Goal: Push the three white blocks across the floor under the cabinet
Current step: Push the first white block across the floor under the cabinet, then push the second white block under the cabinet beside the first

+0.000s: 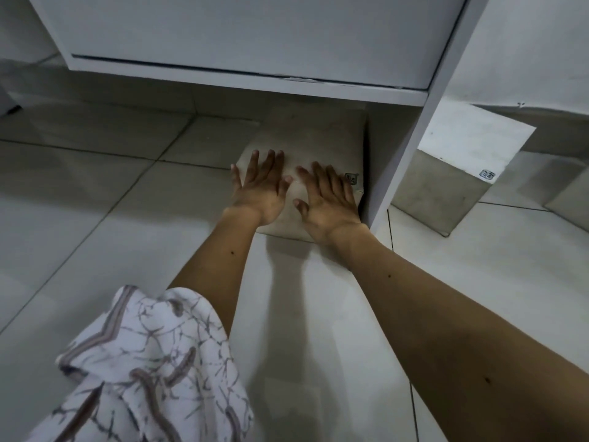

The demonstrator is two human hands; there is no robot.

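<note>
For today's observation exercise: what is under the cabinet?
Under the cabinet sits one white block, both hands flat on it, on floor tiles. The block's far end is hidden by the cabinet.

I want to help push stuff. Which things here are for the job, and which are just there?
For the job:
- block under both hands
- left hand, flat on it
- right hand, flat on it
- cabinet
- second block, past the cabinet's side panel
- tiled floor

Just there:
- patterned sleeve
- wall
</note>
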